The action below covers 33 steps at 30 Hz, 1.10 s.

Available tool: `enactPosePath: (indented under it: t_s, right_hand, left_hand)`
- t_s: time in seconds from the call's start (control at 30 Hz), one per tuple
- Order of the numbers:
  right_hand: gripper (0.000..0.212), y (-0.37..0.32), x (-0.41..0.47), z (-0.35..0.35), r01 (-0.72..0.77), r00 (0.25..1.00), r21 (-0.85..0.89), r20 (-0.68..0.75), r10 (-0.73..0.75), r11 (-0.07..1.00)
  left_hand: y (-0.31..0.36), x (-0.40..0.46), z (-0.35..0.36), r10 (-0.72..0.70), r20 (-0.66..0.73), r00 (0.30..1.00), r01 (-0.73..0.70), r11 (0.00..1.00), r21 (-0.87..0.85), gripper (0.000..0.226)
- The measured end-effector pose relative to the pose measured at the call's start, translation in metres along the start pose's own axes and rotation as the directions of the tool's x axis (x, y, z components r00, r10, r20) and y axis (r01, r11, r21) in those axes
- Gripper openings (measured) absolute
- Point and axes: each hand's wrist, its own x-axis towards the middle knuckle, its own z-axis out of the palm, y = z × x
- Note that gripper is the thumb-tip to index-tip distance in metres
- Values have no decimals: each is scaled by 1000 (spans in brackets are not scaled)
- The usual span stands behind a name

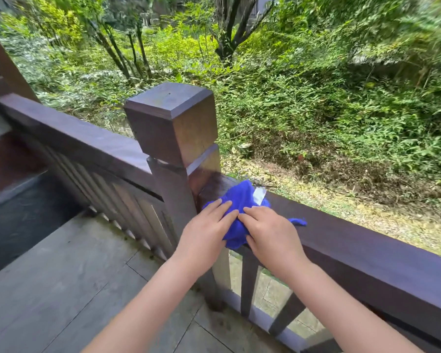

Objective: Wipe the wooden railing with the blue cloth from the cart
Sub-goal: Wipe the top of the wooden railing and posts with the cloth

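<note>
The blue cloth [239,212] is bunched up on top of the wooden railing [354,240], right next to the big square post [173,123]. A small white tag [259,195] sticks up on its far side. One little corner of the cloth pokes out to the right, and a bit of it hangs over the near edge of the rail.

My left hand [204,235] lies flat on the left part of the cloth. My right hand [270,233] lies on the right part. My fingers [220,207] are stretched out and pressing down, not curled into a fist. I am not pinching the cloth; I am pushing it onto the wood. My two hands almost touch in the middle.

So the cloth is already here at the railing, and I cannot see the cart. I think the wiping is on this corner spot. The wood by the post looks a bit shiny, maybe wet, but I cannot be sure.

A long piece of rail runs off to the right, and another rail [74,138] goes off to the left past the post. I cannot tell whether those are clean. I think lots of wiping may be left.

Beyond the rail are green bushes [316,98] and trees.
</note>
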Motion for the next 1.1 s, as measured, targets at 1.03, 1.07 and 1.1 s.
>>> enactPosePath:
  t_s: [1.03,1.07,1.1]
  right_hand:
    - [13,9,-103,-120,-451,892,194,112,437,871]
    - [14,12,-117,-128,-472,882,182,87,464,863]
    - [16,14,-132,-135,-490,871,172,66,487,854]
  left_hand:
    - [90,45,-88,443,391,807,-271,865,-423,21]
    - [107,45,-91,476,385,791,-315,855,-411,22]
    - [124,45,-94,506,380,775,-357,845,-398,23]
